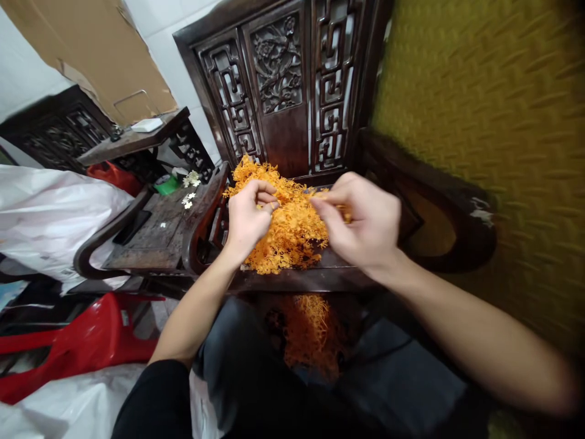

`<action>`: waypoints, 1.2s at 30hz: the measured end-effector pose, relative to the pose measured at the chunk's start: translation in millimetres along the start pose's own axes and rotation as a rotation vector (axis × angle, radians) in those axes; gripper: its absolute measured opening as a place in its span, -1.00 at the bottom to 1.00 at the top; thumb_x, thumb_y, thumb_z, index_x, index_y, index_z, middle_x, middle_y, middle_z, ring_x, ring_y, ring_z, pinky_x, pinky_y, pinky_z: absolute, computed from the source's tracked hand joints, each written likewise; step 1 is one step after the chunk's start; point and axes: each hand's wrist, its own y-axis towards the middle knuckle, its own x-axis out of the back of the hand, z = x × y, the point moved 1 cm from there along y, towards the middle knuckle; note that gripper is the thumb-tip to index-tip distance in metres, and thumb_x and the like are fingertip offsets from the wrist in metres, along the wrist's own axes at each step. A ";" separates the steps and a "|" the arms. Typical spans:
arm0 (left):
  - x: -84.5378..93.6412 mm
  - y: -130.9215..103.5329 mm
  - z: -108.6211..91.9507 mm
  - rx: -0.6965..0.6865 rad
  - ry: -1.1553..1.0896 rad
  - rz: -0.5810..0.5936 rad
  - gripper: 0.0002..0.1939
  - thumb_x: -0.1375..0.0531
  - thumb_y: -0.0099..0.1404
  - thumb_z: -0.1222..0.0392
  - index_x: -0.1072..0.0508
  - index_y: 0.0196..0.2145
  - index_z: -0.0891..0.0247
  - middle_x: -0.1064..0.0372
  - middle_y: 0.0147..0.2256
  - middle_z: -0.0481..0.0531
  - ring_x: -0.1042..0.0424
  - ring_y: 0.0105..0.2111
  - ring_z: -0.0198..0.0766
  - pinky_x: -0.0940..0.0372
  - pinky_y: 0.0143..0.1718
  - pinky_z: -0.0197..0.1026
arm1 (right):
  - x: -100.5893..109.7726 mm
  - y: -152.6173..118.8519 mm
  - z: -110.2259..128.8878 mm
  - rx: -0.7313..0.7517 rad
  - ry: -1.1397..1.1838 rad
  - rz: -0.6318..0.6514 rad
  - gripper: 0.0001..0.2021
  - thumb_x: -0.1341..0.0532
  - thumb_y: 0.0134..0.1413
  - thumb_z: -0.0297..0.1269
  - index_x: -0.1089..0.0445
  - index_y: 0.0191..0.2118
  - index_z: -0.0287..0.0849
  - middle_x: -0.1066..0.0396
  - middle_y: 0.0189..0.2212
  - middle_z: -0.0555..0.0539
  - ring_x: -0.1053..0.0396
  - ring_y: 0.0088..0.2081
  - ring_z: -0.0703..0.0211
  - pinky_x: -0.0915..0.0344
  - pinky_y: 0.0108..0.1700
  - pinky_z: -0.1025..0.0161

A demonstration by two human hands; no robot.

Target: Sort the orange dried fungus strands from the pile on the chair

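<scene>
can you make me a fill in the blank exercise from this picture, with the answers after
1. Both hands are at a pile of small pieces coloured ____.
2. The seat's carved back is made of dark ____.
3. The plastic chair at the lower left is coloured ____.
4. The roll of tape on the wooden surface is coloured ____.

Missing words: orange; wood; red; green

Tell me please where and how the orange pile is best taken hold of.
I would pinch a small tuft at the front edge of the orange pile, coming from above and from the person's side. It looks loose and branchy, with ends sticking out, and that edge lies near the front of the dark wooden seat, probably easy to get fingers around.
</scene>
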 end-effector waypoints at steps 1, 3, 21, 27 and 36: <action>1.9 3.4 6.4 0.036 -0.017 -0.015 -0.77 -0.36 0.01 0.43 -0.50 -0.34 0.27 -0.47 -0.43 -0.04 -0.48 -0.38 -0.28 -0.39 -0.26 -0.16 | 5.7 3.1 3.9 -0.001 0.043 -0.156 -0.84 -0.26 0.23 -0.28 -0.30 -0.38 -0.08 -0.29 -0.48 0.00 -0.29 -0.46 0.19 -0.21 -0.40 0.18; 4.5 8.4 17.8 0.114 -0.127 -0.027 -0.75 -0.40 -0.03 0.40 -0.47 -0.37 0.28 -0.47 -0.44 -0.04 -0.47 -0.42 -0.30 -0.40 -0.31 -0.17 | 14.9 7.2 9.5 -0.074 0.145 -0.349 -0.83 -0.29 0.20 -0.25 -0.26 -0.33 -0.05 -0.34 -0.40 -0.01 -0.29 -0.49 0.22 -0.20 -0.45 0.20; -9.8 -7.6 -13.2 0.239 -0.629 0.029 -0.65 -0.41 0.08 0.32 -0.41 -0.19 0.22 -0.55 -0.09 0.06 -0.53 0.06 -0.12 -0.38 0.15 -0.05 | -28.9 -29.0 -16.7 -1.101 1.206 0.502 -0.67 -0.44 0.03 -0.15 -0.57 -0.11 -0.22 -0.56 -0.34 -0.08 -0.36 -0.65 0.38 0.19 -0.73 0.42; -3.0 -11.2 -16.9 0.013 -0.285 0.001 -0.86 -0.26 0.17 0.34 -0.46 -0.29 0.18 -0.50 -0.21 -0.01 -0.52 -0.17 -0.21 -0.40 -0.07 -0.09 | -30.3 -29.5 -18.6 -1.092 1.078 0.207 -0.64 -0.49 -0.06 -0.10 -0.55 -0.16 -0.17 -0.57 -0.30 -0.09 -0.31 -0.66 0.41 0.17 -0.73 0.41; -13.8 -30.6 -39.8 -0.291 0.388 0.173 -0.90 -0.25 0.28 0.22 -0.55 -0.25 0.22 -0.38 -0.17 0.11 -0.40 -0.09 -0.09 -0.30 0.06 0.00 | -33.1 -29.5 -26.0 -1.031 0.932 -0.072 -0.69 -0.52 -0.12 -0.17 -0.56 -0.24 -0.17 -0.56 -0.33 -0.05 -0.31 -0.65 0.41 -0.14 -0.64 0.36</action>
